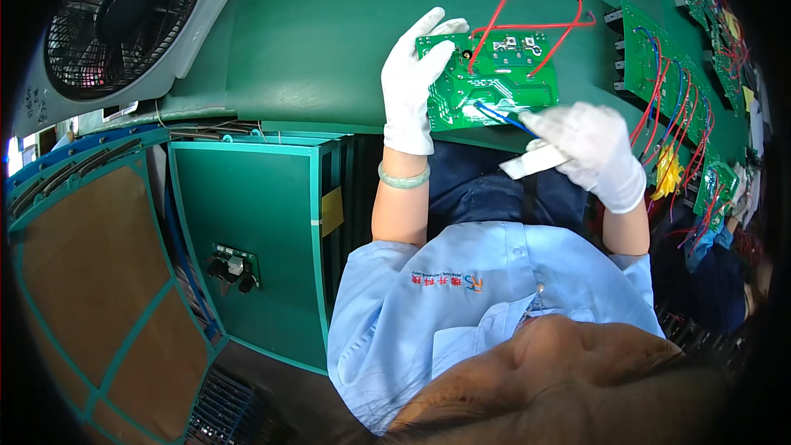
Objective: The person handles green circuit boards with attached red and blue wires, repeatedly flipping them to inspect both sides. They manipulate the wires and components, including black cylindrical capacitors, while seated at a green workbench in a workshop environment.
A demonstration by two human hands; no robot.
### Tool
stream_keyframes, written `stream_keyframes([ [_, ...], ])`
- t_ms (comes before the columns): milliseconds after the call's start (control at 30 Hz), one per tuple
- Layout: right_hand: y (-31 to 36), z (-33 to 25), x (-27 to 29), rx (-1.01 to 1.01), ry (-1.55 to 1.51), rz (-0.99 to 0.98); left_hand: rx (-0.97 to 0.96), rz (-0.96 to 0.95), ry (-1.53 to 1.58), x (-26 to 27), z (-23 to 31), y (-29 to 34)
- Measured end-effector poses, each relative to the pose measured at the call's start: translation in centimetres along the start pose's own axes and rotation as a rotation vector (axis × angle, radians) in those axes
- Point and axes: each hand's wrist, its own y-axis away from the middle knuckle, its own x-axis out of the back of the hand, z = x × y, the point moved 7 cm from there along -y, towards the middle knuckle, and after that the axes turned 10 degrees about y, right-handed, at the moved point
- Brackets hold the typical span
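Set at a green counter (pixel 321 58), with a fan (pixel 132 21) at the upper left. Held up by the counter's near edge, soldered face showing: a green board (pixel 503 86). Gripped at its left edge by the gloved left hand (pixel 409 86), thumb across the face, other fingers reaching past the top corner. Half closed in the right hand (pixel 592 148), also gloved: a white strip (pixel 531 162), jutting out below the fingers. Running from the board toward those fingertips, a blue wire (pixel 498 114); too blurred to tell whether pinched. Best to brace the board firmly by its rim so as not to let it twist, thumb off the joints. Wise to guide the wire with light tension only, sparing the joint at its root, and to angle the strip away from the face. Also worth letting the red wires (pixel 504 2) fall clear of the fingers. Farther right, more boards (pixel 638 58) with wires attached, to be cleared by any wide sweep of the arm.
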Motion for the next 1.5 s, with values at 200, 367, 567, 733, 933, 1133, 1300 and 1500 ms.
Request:
stream_keyframes([
  [200, -5.9, 2.0, 1.1, -0.092, 0.066, 0.235, 0.026, -0.046, 0.018, 0.0, -0.4, -0.5],
  [367, -7.4, 3.0, -1.4, 0.017, 0.21, 0.175, -0.014, -0.126, 0.08, 0.3, -0.8, -0.8],
  [567, -7.2, 0.6, 0.1, 0.151, 0.277, -0.033, 0.001, -0.035, -0.039, -0.2, 0.2, 0.0],
  [733, -4.1, 0.6, -1.0, 0.142, 0.292, -0.165, -0.031, -0.031, 0.013, -0.5, 0.4, 0.5],
  [933, -1.1, 0.4, -2.1, 0.033, 0.246, -0.028, -0.049, -0.081, -0.022, -1.0, 0.2, 1.0],
  [1133, 0.5, 2.0, -0.8, -0.21, 0.019, 0.107, -0.074, -0.14, -0.125, -2.1, 0.9, 2.9],
  [1300, 2.0, 0.7, 0.0, -0.451, -0.192, 0.196, -0.178, -0.171, -0.23, -3.1, 1.2, 4.7],
  [1500, 3.8, -1.9, -0.8, -0.584, -0.177, 0.187, -0.228, -0.165, -0.372, -3.9, 1.5, 6.2],
])
